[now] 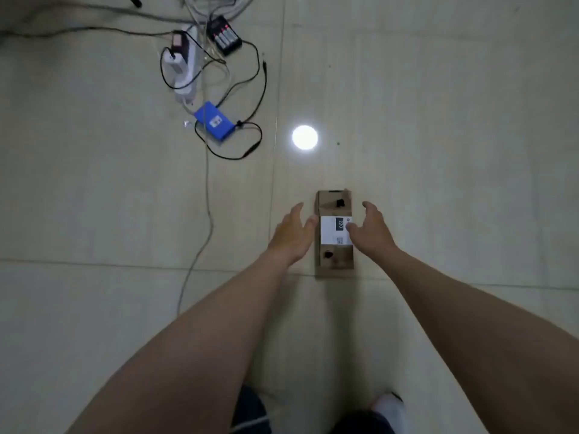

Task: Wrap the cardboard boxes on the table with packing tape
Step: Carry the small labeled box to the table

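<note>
Fingers are spread, nothing gripped yet; the left hand and right hand are held either side of the cardboard box, lying on the floor, probably so it can be lifted.

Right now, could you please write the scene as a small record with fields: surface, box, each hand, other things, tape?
surface: pale tiled floor
box: flat cardboard box with a white label on top, lying on the floor
left hand: left hand open, at the box's left side
right hand: right hand open, at the box's right side, thumb over the label; contact unclear
other things: power strip, battery charger, blue device, cables, all away to the left
tape: none in view
</note>
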